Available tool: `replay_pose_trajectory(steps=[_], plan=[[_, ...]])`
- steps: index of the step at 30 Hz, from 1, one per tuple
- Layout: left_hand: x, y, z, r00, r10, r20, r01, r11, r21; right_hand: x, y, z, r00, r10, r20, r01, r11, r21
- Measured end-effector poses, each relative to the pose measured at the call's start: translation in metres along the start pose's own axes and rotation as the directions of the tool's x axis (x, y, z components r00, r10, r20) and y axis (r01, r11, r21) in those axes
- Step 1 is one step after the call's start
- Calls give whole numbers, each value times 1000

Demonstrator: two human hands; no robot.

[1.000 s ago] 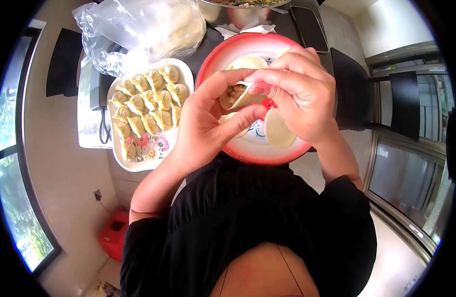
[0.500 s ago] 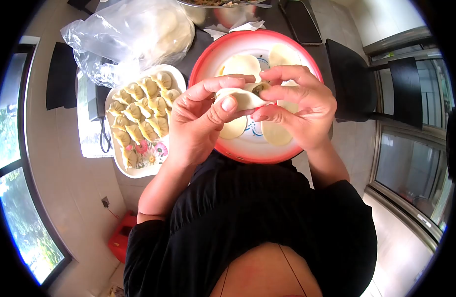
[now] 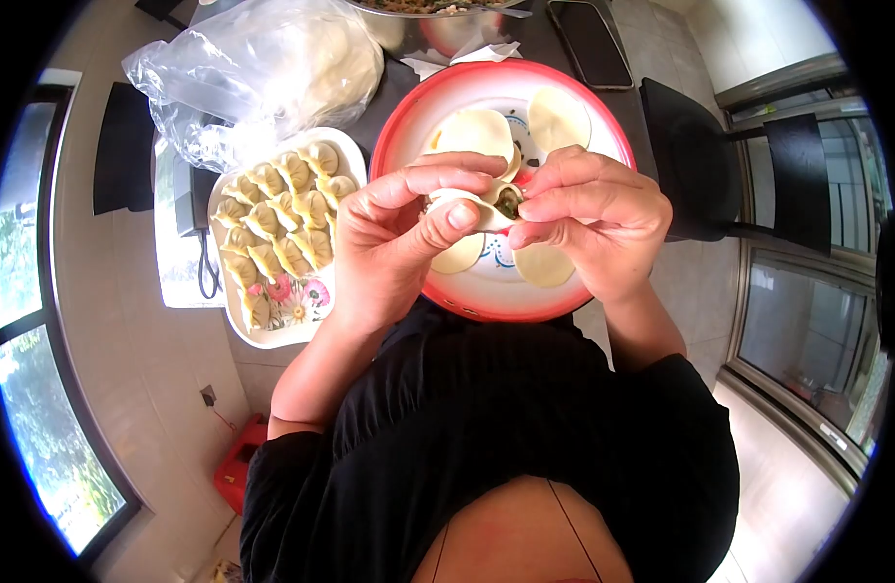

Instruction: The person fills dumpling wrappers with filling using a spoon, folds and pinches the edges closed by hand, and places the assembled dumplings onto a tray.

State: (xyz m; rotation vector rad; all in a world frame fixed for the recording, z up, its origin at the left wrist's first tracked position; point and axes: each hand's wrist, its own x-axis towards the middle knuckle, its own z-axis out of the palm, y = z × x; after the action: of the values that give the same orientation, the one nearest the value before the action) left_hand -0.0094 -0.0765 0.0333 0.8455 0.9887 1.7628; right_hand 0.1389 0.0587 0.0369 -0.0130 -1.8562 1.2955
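Between my two hands is a half-folded dumpling point(image 3: 488, 212), its greenish filling showing at the right end. My left hand point(image 3: 394, 228) pinches its left side with the thumb in front and the fingers behind. My right hand point(image 3: 598, 219) has its fingertips and thumb closed at the open right end. Below the hands lies a white plate with a red rim point(image 3: 399, 126). Several round dough wrappers point(image 3: 559, 120) rest on it, some partly hidden by my hands. On the left, a white flowered tray point(image 3: 272, 335) carries rows of folded dumplings point(image 3: 282, 209).
A clear plastic bag point(image 3: 263, 73) with pale contents sits behind the tray. A metal bowl of filling point(image 3: 428, 12) stands at the far edge, with a paper tissue point(image 3: 462, 58) before it. A black phone point(image 3: 590, 44) lies at the back right, and a dark chair point(image 3: 690, 160) stands at right.
My right hand has shifted slightly right and down, and its fingers have drawn closer together. The dumpling's right end now shows more filling. My left hand keeps its hold.
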Motion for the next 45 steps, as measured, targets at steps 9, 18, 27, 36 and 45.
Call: replay_pose_trajectory(steps=[9, 18, 27, 36, 45], plan=[[-3, 13, 11, 997, 67, -25, -60, 974, 218, 3, -14, 3, 998, 48, 29, -47, 997, -55], [-5, 14, 13, 999, 53, -6, -50, 973, 226, 2, -19, 2, 999, 18, 47, -10, 987, -159], [-7, 21, 20, 999, 34, 34, -42, 952, 303, 2, -18, -3, 995, 59, 85, -47, 990, -133], [-10, 35, 25, 992, -122, 13, 109, 927, 359, -5, -26, 9, 971, 231, 58, -228, 972, -55], [-6, 32, 26, 985, -170, 27, 167, 981, 97, -21, -12, 3, 988, 148, -44, -151, 984, -90]])
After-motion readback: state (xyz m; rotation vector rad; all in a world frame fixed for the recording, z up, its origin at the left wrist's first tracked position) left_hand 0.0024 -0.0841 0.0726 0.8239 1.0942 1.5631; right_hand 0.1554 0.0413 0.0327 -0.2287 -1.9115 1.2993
